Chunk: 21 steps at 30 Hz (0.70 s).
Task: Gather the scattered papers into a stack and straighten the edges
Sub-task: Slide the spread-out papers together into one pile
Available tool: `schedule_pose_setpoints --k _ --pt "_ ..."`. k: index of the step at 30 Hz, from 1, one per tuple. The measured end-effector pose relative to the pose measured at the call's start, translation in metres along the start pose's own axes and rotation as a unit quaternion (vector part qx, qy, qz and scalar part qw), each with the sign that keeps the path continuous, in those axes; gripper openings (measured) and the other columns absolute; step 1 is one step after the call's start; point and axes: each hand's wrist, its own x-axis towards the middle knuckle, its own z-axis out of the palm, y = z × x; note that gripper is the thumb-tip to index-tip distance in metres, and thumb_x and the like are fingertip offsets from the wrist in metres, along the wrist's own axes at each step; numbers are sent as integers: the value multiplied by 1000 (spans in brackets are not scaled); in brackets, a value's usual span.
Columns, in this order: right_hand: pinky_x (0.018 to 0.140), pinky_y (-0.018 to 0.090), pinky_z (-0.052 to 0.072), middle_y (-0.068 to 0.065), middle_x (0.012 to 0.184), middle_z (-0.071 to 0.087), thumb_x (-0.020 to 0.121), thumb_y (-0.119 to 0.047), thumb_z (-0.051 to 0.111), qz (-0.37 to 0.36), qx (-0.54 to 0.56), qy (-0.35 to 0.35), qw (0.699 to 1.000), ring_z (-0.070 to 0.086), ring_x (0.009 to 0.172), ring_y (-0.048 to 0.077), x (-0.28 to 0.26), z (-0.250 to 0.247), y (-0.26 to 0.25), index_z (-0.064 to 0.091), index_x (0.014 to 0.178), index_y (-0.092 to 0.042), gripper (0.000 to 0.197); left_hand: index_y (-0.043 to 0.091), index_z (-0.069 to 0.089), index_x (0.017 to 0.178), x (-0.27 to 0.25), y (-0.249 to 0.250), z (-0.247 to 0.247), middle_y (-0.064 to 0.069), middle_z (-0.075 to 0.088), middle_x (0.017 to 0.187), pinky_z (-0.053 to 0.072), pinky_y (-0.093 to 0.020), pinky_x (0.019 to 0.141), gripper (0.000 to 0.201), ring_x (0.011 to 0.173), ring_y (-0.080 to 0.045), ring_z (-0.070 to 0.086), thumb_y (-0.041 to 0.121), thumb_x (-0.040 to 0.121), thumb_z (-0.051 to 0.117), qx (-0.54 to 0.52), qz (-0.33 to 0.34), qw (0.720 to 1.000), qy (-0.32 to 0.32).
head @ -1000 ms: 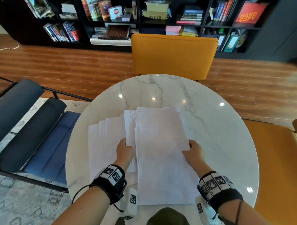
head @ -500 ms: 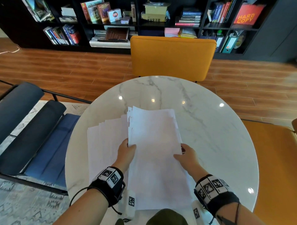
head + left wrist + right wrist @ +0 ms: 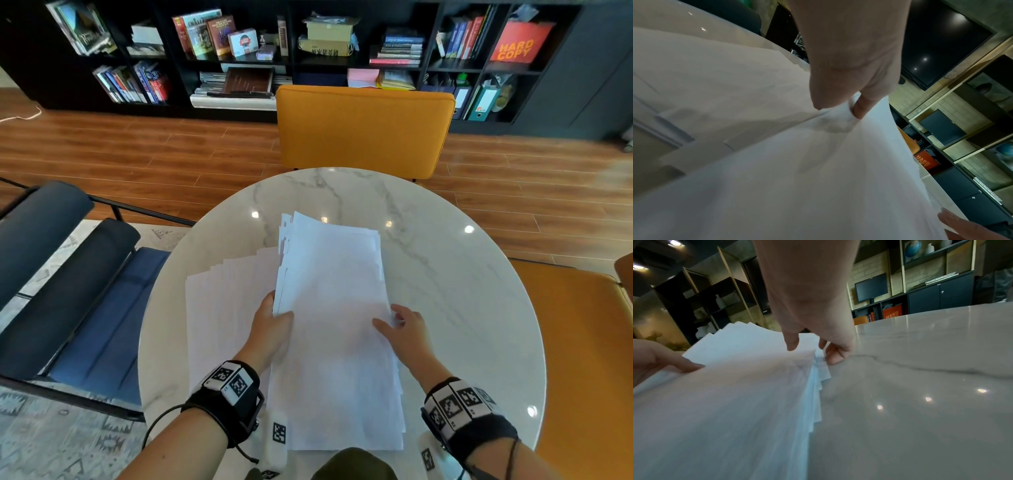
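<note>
Where the sheets have been drawn together, a loose stack of papers lies on the near middle of the round marble table, long side running away from the person. Edges not yet flush: corners step out along the far left and right sides, and the right wrist view shows the right edge fanned in layers. A second group, the spread sheets, lies flat on the table to the left, partly under the stack.

Left hand grasps the stack's left edge: thumb on top, fingers curled underneath, that side lifted slightly off the spread sheets. Right hand at the right edge: thumb resting on the top sheet, fingers curled down against the side of the stack, tips touching the table.

Beyond the table stands a yellow chair, pushed close to the far rim. Dark blue chair to the left. Bookshelf along the far wall.
</note>
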Motion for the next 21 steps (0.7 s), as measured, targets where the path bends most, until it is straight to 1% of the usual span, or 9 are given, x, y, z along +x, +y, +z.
schedule_pose_setpoints --k 3,5,6,9,12,13,17,19,21 --pt "84 30 45 6 123 57 80 -30 72 -11 88 -13 996 56 101 21 -2 -8 -6 42 139 -13 69 23 51 119 -2 6 -1 -1 64 94 49 -26 60 42 75 -17 60 2 84 45 -14 6 1000 -5" --pt "80 30 47 2 118 61 78 -28 74 -13 154 -30 988 59 98 20 -3 -10 -9 45 134 -16 64 22 52 121 -1 8 -1 -3 65 97 51 -32 68 42 81 -20 61 3 83 48 -23 8 1000 -7" --pt "80 31 50 0 115 64 77 -29 75 -9 168 -38 985 62 97 21 -2 -11 -9 51 127 -16 58 22 52 121 -1 9 0 -2 65 98 52 -33 71 42 83 -20 61 4 84 49 -28 10 1000 -7" --pt "82 43 58 9 103 74 72 -28 79 22 226 -77 971 71 92 28 1 -14 -7 64 112 -7 47 24 52 114 -3 12 0 2 64 95 51 -26 68 35 81 -15 61 4 85 50 -34 22 999 0" --pt "84 52 56 15 101 75 71 -21 81 51 282 -109 952 71 92 35 2 -15 -6 67 108 -6 43 26 51 111 -6 11 -2 5 63 94 51 -25 67 32 82 -12 61 5 87 50 -25 26 999 5" --pt "83 52 57 16 102 74 70 -20 81 56 287 -112 950 71 92 36 2 -14 -6 66 108 -6 43 26 51 111 -6 9 -2 6 63 95 51 -24 67 32 82 -12 61 5 87 50 -25 24 999 7" --pt "80 44 57 18 104 71 72 -10 78 73 290 -138 944 70 90 34 -2 -6 -8 61 113 0 46 21 51 112 -7 -3 -7 4 62 93 49 -23 64 29 81 -11 60 5 88 50 -21 7 1000 20" --pt "73 39 57 17 99 72 70 -7 79 71 249 -133 957 70 83 31 -6 -1 -10 64 109 1 42 19 51 111 -7 -10 -11 6 61 91 47 -22 63 27 79 -10 59 5 88 52 -14 -1 1000 26" --pt "69 35 57 15 95 71 70 -4 79 64 207 -115 969 68 77 27 -9 5 -12 65 104 0 37 16 51 112 -5 -17 -14 4 62 92 48 -24 65 26 80 -13 60 5 88 54 -3 -19 999 34"
